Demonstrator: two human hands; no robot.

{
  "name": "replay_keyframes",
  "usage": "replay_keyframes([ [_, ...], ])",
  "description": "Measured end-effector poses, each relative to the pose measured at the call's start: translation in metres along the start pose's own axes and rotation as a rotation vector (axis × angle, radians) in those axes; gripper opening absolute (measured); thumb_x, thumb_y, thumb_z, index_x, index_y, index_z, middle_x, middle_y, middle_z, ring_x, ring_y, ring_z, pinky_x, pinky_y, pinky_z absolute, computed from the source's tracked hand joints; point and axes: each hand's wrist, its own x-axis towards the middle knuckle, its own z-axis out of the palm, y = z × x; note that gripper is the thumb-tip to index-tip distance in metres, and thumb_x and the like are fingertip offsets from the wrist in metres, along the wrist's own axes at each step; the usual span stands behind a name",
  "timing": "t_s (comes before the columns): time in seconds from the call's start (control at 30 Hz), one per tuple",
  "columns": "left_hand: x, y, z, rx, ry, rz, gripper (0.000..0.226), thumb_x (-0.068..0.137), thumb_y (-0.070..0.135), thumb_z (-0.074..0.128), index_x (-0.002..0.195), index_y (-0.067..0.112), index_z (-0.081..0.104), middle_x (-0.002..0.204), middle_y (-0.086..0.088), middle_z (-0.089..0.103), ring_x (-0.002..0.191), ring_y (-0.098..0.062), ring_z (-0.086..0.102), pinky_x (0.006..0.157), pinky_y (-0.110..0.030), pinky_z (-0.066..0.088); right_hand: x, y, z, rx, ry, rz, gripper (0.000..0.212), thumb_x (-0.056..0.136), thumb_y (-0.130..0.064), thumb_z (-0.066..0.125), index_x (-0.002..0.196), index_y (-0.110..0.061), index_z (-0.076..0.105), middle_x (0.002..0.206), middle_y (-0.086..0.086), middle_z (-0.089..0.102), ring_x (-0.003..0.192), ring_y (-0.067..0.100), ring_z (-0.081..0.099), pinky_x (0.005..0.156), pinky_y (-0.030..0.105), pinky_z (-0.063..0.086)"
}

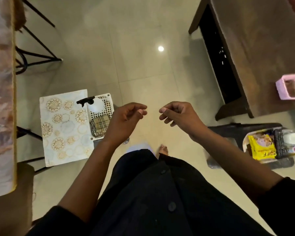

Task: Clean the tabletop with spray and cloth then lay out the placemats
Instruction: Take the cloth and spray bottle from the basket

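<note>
A white placemat with gold flower rings (63,126) lies on a low stand at the left. Beside it a white plastic basket (109,97) holds a spray bottle with a black trigger (94,104) and a folded checked cloth (100,125). My left hand (126,120) hovers just right of the basket, fingers loosely curled, holding nothing. My right hand (177,114) hangs over the floor a little further right, also loosely curled and empty. The marbled tabletop (0,99) runs along the left edge.
A dark wooden bench or table (255,53) stands at the upper right with a pink box (289,89) on it. A tray of packets and a bottle (269,147) sits on a dark stool at the right. Black chair legs (32,53) show upper left. Tiled floor lies between.
</note>
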Motion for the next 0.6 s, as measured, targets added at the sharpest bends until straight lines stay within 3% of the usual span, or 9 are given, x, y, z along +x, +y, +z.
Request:
replay_keyframes([
  [0.3,0.114,0.013,-0.013,-0.105,0.223,-0.076,0.022,0.110,0.014,0.061,0.123,0.019,0.078,0.107,0.003,0.083,0.101,-0.016,0.079,0.092,-0.032,0.060,0.138,-0.076,-0.041,-0.114,-0.162,-0.054,0.017,0.100,-0.023,0.069,0.103,-0.007,0.075,0.090,0.007,0.080,0.075,0.015,0.069,0.068,0.030,0.051],
  [0.6,0.253,0.035,-0.067,-0.149,0.330,-0.130,0.023,0.109,0.018,0.060,0.115,0.031,0.078,0.104,0.008,0.083,0.099,-0.014,0.079,0.092,-0.038,0.062,0.282,-0.167,-0.032,-0.190,-0.242,-0.042,0.013,0.102,-0.022,0.066,0.109,-0.015,0.073,0.088,0.005,0.080,0.075,0.015,0.071,0.068,0.031,0.053],
])
